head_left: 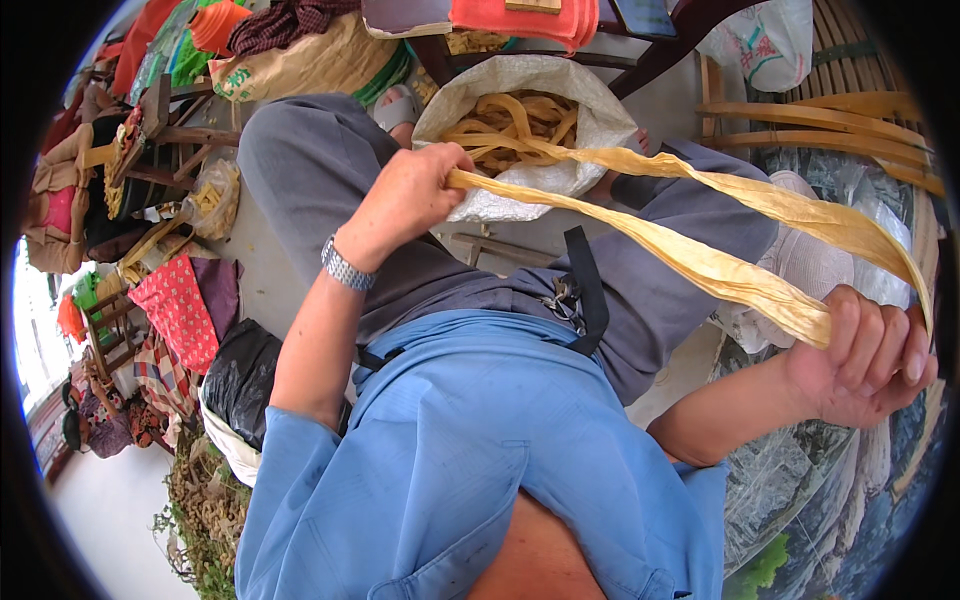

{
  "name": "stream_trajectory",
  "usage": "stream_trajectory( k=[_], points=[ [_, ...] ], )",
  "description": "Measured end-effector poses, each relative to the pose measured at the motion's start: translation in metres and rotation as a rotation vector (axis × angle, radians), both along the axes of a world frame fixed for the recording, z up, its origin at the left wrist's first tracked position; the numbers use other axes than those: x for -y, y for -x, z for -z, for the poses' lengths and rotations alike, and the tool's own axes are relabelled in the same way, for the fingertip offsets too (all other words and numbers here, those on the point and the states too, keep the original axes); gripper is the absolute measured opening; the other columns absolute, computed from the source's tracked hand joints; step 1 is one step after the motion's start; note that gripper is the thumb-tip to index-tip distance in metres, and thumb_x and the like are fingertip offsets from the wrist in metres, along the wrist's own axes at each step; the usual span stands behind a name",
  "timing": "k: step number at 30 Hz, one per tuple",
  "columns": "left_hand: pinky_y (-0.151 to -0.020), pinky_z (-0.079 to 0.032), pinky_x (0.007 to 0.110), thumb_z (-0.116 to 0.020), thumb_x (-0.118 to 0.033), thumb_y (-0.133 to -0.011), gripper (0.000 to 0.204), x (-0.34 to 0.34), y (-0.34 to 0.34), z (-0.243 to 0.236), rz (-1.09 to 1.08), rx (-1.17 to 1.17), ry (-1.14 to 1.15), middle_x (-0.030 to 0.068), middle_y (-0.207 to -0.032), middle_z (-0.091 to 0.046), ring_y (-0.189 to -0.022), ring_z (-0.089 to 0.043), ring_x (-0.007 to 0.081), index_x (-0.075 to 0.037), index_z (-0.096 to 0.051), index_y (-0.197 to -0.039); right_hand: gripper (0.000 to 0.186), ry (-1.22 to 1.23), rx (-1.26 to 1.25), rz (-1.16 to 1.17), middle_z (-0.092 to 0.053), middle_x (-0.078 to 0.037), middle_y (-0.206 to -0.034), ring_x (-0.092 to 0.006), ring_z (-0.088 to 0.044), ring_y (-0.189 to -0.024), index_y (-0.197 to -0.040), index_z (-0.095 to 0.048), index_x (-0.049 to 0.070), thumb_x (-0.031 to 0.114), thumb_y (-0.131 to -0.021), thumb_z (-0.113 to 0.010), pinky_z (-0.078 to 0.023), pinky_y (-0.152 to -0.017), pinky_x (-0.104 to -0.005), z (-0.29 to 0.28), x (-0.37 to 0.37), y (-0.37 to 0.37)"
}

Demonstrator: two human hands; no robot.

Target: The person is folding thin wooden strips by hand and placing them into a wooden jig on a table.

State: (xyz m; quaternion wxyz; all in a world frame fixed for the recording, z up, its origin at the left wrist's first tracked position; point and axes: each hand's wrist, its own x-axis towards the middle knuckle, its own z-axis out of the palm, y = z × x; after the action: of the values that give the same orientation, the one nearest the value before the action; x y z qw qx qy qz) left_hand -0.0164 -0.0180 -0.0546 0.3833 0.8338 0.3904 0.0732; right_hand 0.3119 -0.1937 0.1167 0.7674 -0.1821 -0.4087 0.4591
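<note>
A long, flat, wrinkled yellow-tan strip (690, 250) is stretched across my lap; I cannot tell what it is made of. The fingers of my left hand (408, 195), with a metal watch (347, 264) at the wrist, pinch its near length at the left. Off to the right, my right hand (865, 355) is closed on the same strip, which loops over the fingers and runs back toward the sack. A white woven sack (480, 75) stands between my knees, its mouth gaping, with several similar strips (510, 125) coiled inside.
Dark wooden furniture with a red cloth (525, 22) stands beyond the sack. A tan bag (310, 65) lies at the far left. Bamboo slats (830, 145) and plastic sheeting (790, 480) are on the right. A black plastic bag (243, 375) sits at my left; another person (62, 205) sits farther left.
</note>
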Motion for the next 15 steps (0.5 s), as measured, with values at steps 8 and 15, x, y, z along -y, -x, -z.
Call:
stream_trajectory(
  k=[8,15],
  points=[
    [-0.073,-0.049,0.022,-0.067,-0.001,-0.091,0.032,-0.013,-0.015,-0.149,-0.248,0.269,-0.251,-0.0005,-0.1,-0.067,-0.085,-0.059,0.0053,-0.008,-0.064,-0.122,0.017,0.667,0.773,0.235,-0.056,0.002,-0.071,-0.0057,-0.051,-0.059,-0.104,-0.066,-0.002,0.014,-0.098,-0.065,-0.043,-0.056,-0.0226,0.05,-0.058,0.06],
    [-0.078,-0.057,0.028,-0.066,-0.002,-0.09,0.041,-0.005,-0.001,-0.202,0.195,0.45,-0.035,0.0093,-0.112,-0.07,-0.094,-0.071,0.0159,0.001,-0.058,-0.13,0.028,0.377,1.521,0.497,-0.065,-0.009,-0.103,-0.0301,-0.061,-0.085,-0.11,-0.064,0.001,0.023,-0.093,-0.069,-0.05,-0.075,-0.0356,0.07,-0.102,0.055]
  ],
)
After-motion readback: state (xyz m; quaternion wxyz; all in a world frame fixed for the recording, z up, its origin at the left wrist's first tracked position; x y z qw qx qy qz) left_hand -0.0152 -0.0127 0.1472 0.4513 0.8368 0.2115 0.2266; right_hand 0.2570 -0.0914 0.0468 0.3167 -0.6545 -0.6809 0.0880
